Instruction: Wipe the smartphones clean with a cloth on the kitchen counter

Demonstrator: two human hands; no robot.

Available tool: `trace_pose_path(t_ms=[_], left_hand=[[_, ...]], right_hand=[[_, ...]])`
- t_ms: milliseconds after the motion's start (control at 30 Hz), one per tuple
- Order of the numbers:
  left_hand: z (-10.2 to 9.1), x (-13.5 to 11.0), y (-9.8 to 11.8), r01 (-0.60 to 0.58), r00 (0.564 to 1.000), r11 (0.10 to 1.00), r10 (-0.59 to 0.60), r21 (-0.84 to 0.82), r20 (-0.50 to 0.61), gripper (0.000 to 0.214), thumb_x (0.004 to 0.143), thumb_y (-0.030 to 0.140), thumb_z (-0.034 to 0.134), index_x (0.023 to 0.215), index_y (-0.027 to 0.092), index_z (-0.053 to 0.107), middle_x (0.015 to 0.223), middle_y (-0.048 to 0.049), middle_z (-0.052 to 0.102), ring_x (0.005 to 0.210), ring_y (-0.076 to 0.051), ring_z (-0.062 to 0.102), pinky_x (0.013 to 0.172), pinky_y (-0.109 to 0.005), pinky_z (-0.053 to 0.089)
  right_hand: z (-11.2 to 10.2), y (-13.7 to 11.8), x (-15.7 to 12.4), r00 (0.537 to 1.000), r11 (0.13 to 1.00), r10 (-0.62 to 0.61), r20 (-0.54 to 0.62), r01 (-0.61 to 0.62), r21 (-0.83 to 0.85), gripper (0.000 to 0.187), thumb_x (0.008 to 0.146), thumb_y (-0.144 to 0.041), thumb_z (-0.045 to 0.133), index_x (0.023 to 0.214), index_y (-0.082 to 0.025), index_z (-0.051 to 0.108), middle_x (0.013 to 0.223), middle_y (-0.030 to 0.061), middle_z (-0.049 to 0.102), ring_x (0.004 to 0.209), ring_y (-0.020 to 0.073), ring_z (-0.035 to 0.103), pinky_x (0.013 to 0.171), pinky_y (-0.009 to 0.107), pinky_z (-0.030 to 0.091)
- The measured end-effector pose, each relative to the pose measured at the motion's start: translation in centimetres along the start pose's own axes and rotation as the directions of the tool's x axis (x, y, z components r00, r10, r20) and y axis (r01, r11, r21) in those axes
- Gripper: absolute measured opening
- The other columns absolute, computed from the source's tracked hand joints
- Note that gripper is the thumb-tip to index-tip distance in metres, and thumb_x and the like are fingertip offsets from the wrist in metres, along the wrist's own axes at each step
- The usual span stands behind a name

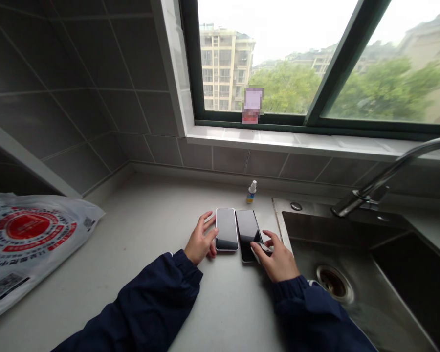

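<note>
Head view: the left hand [201, 240], fingers spread, touches the white-edged phone [226, 228]. The right hand [279, 260] pinches a small item [266, 249] at the black phone [247, 228].

Your L sleeve [143, 303] & R sleeve [315, 318] — dk. navy fabric, wrinkled; gathered cuffs [190, 269] — thin wht. trim [311, 282] nr. each.

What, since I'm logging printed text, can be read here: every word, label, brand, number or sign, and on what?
No word, brand or number is clear enough to quote.
Plastic bag: printed characters around a red circle, too blurred to read; two QR-style codes, undecodable.
Small bottle: label too small.
Window patch: pixelated, unreadable.
Left phone, right phone: no text visible.
</note>
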State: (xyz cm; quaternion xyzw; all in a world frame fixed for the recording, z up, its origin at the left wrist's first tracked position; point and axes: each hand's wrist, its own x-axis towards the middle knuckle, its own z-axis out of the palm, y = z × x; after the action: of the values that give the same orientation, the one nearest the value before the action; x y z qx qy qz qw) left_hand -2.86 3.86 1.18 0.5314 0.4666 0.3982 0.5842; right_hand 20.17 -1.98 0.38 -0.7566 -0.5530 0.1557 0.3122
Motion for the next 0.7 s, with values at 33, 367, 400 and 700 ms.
trace_pose_path(t_ms=[33, 367, 400, 700], left_hand=[[0.1, 0.0, -0.1, -0.004, 1.0, 1.0, 0.004, 0.004, -0.004, 0.056, 0.088, 0.043, 0.054, 0.138, 0.034, 0.03, 0.154, -0.0185, 0.03, 0.04, -0.003, 0.055, 0.033, -0.022, 0.045], [0.4, -0.3, -0.5, -0.038, 0.999, 0.999, 0.039, 0.036, -0.024, 0.057, 0.086, 0.04, 0.056, 0.137, 0.031, 0.034, 0.154, -0.0191, 0.028, 0.039, -0.002, 0.051, 0.033, -0.021, 0.042], [0.4, -0.3, -0.5, -0.038, 0.999, 0.999, 0.039, 0.037, -0.023, 0.056, 0.086, 0.04, 0.056, 0.137, 0.031, 0.034, 0.154, -0.0193, 0.028, 0.039, -0.002, 0.051, 0.034, -0.021, 0.042], [0.4, -0.2, -0.6, -0.042, 0.999, 0.998, 0.043, 0.046, -0.017, 0.06, 0.088, 0.042, 0.055, 0.14, 0.034, 0.026, 0.156, -0.0184, 0.025, 0.039, -0.001, 0.051, 0.034, -0.021, 0.043]], right_hand=[[0.1, 0.0, 0.0, 1.0, 1.0, 0.011, 0.005, -0.011, 0.0, 0.055, 0.078, -0.057, 0.057, 0.121, -0.024, 0.058, 0.085, 0.0018, 0.064, 0.071, 0.0207, 0.063, 0.065, 0.029, 0.041], [0.7, 0.9, 0.8, 0.994, 0.973, 0.054, 0.092, -0.073, 0.219, 0.071, 0.071, -0.052, 0.068, 0.132, -0.018, 0.055, 0.077, 0.0004, 0.064, 0.073, 0.0213, 0.064, 0.069, 0.031, 0.045], [0.8, 1.1, 1.0, 0.992, 0.96, 0.058, 0.111, -0.086, 0.267, 0.072, 0.071, -0.051, 0.069, 0.132, -0.015, 0.055, 0.076, 0.0008, 0.065, 0.073, 0.0211, 0.065, 0.069, 0.031, 0.047], [1.1, 2.3, 1.9, 0.959, 0.804, 0.132, 0.251, -0.251, 0.539, 0.053, 0.067, -0.046, 0.078, 0.104, -0.009, 0.068, 0.082, 0.01, 0.075, 0.076, 0.0235, 0.07, 0.072, 0.034, 0.055]])
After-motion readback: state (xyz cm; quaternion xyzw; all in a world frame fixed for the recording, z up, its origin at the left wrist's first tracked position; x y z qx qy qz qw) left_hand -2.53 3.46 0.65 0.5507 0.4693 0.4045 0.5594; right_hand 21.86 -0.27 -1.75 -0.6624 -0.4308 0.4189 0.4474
